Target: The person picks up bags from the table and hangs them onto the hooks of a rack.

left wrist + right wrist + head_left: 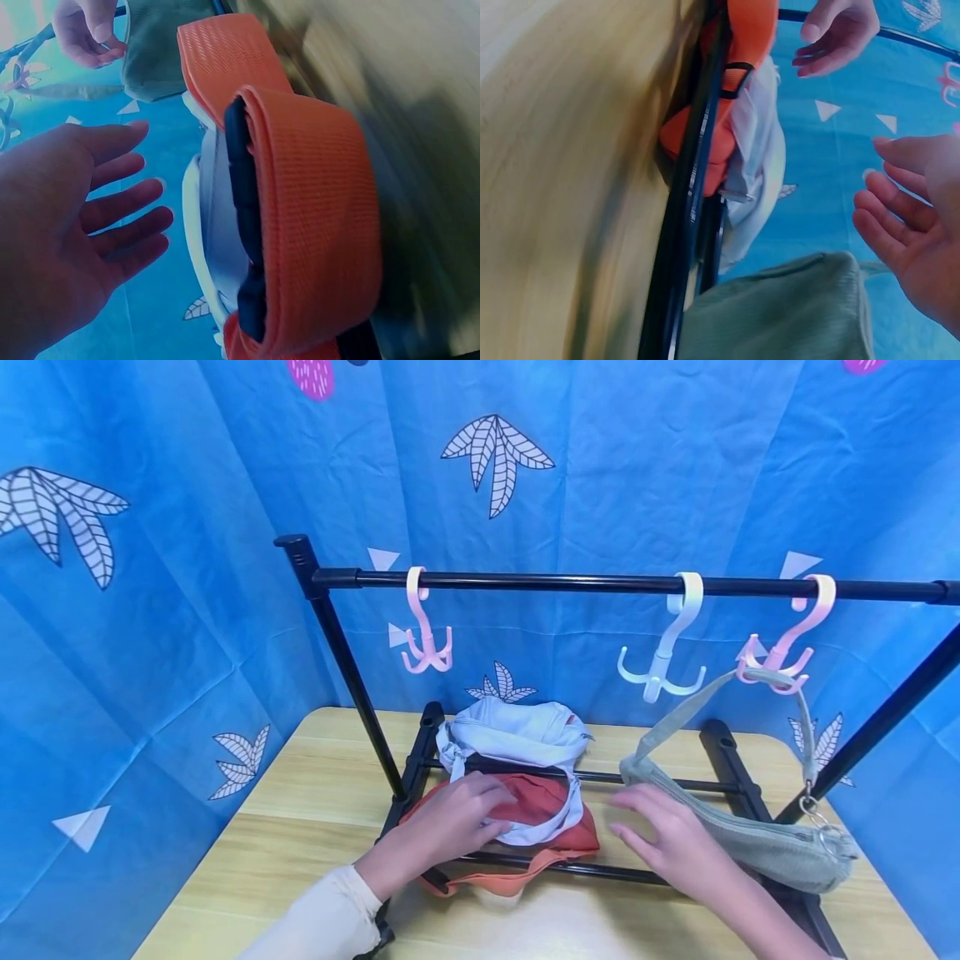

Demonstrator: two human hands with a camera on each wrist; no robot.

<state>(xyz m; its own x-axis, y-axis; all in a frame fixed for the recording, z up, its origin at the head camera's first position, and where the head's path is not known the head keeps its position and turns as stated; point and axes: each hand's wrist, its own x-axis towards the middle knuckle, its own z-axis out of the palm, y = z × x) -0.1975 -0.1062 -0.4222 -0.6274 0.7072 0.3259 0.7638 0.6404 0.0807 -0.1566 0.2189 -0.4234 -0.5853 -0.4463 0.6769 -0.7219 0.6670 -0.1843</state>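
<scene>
My left hand [467, 814] hovers over the red-orange bag [536, 797], fingers loosely bent and holding nothing. In the left wrist view its fingers [127, 214] are spread beside the bag's orange strap [319, 225]. A pale blue-grey bag [517, 731] lies behind and partly over the red-orange one, its strap looping across it. My right hand [667, 831] is held in the air just left of the grey-green bag [780, 847], its fingers relaxed with nothing between them. That bag hangs by its strap from the right pink hook [783, 647] and slants down to the right.
A black rack rail [525, 582] runs across, with another pink hook [427, 631] at left and a pale blue hook [663, 647] right of centre. Low black bars [637, 872] cross the wooden table [300, 835]. Behind hangs a blue patterned curtain [600, 477].
</scene>
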